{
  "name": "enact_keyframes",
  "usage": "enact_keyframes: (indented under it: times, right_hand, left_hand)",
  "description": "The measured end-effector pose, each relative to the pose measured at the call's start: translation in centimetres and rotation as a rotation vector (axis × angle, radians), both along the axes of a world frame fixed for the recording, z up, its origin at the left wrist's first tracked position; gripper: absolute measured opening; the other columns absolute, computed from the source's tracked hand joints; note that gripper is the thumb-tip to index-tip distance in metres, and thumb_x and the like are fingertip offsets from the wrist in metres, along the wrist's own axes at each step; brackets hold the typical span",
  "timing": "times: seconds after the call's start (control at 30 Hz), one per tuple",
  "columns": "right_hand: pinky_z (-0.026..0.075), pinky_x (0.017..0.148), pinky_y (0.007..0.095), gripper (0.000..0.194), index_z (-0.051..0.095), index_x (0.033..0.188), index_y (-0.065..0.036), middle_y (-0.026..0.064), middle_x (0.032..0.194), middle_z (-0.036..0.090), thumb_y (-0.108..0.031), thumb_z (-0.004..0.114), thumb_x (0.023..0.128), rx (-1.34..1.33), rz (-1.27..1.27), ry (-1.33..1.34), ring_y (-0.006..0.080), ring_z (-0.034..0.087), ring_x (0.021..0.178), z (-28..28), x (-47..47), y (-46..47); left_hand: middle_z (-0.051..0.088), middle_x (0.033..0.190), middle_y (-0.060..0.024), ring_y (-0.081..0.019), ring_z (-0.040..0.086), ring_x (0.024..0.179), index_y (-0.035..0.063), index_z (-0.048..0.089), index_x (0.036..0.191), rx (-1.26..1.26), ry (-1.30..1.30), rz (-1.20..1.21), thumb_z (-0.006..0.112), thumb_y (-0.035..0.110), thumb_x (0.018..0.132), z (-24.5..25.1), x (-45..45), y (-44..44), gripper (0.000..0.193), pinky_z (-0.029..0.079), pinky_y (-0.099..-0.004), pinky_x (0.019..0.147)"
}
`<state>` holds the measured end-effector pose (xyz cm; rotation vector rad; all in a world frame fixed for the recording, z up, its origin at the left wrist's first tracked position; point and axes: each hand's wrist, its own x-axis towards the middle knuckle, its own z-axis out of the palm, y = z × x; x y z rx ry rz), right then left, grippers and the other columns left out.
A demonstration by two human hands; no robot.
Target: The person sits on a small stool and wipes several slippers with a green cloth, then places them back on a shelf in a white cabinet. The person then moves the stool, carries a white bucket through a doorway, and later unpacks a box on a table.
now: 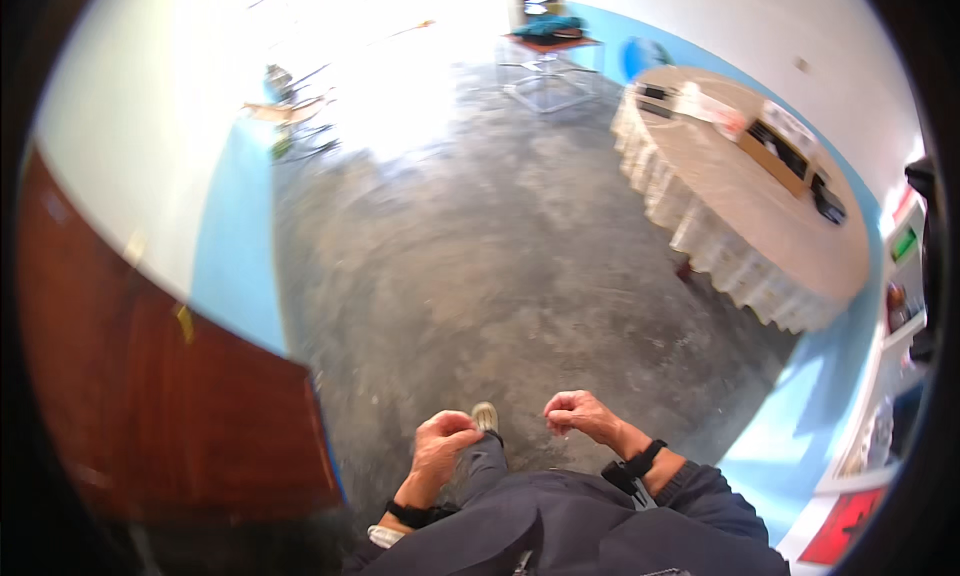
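My left hand [444, 442] hangs in front of my body at the lower centre, fingers curled in and thumb near them. Nothing shows in it. My right hand [579, 415] is held out to the right of it, loosely fisted, also with nothing visible in it. Both wrists wear black straps; the right strap [636, 462] carries a small dark device. Below the hands, one shoe [486, 417] and a grey trouser leg [484, 456] show over the bare concrete floor [465, 276]. Neither hand touches any furniture.
A brown wooden door [180, 403] stands at left. On the right, an oval table with a frilled cloth [720, 178] bears a cardboard box [776, 159] and dark devices. A metal-framed stool [551, 43] holds teal cloth; white shelves [900, 332] line the right edge.
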<state>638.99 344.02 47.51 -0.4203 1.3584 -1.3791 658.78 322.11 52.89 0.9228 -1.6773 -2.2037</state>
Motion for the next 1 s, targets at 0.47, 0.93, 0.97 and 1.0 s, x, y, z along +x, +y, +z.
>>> enact_keyframes:
  times: [0.47, 0.93, 0.97, 1.0]
  right_hand:
    - [0.053, 0.066, 0.0248, 0.012, 0.067, 0.101, -0.004, 0.0034, 0.084, 0.070, -0.012, 0.065, 0.091, 0.110, -0.550, 0.031, 0.0102, 0.065, 0.071, 2.8, -24.7, -5.0]
    - [0.052, 0.060, 0.0250, 0.014, 0.066, 0.097, -0.004, 0.0031, 0.080, 0.068, -0.013, 0.064, 0.087, -0.019, -0.695, -0.016, 0.0104, 0.063, 0.065, -2.7, -54.4, -5.0]
    - [0.052, 0.061, 0.0247, 0.013, 0.066, 0.097, -0.004, 0.0030, 0.080, 0.068, -0.013, 0.064, 0.087, -0.011, -0.717, -0.011, 0.0098, 0.063, 0.066, -2.3, -56.3, -4.5]
    - [0.052, 0.063, 0.0244, 0.013, 0.066, 0.096, -0.003, 0.0029, 0.081, 0.068, -0.013, 0.064, 0.088, 0.007, -0.736, -0.004, 0.0093, 0.063, 0.067, -1.9, -58.3, -3.6]
  left_hand:
    - [0.070, 0.089, -0.0093, -0.0199, 0.069, 0.081, 0.0001, 0.066, 0.098, 0.224, 0.165, -0.378, 0.059, -0.015, 0.077, -0.8, -40.1, -16.2, 0.026, 0.058, -0.0310, 0.077]
    - [0.066, 0.077, -0.0061, -0.0150, 0.064, 0.061, 0.0006, 0.065, 0.096, -0.284, -0.011, -0.703, 0.063, 0.001, 0.089, -0.7, -75.0, -14.1, 0.008, 0.054, -0.0278, 0.062]
    - [0.067, 0.079, -0.0071, -0.0156, 0.065, 0.065, -0.0002, 0.066, 0.097, -0.333, -0.029, -0.720, 0.061, 0.001, 0.089, -0.6, -77.8, -13.9, 0.010, 0.055, -0.0280, 0.065]
    - [0.067, 0.079, -0.0070, -0.0157, 0.065, 0.067, -0.0007, 0.066, 0.096, -0.339, 0.043, -0.727, 0.060, 0.001, 0.087, -0.8, -80.8, -13.2, 0.011, 0.055, -0.0279, 0.066]
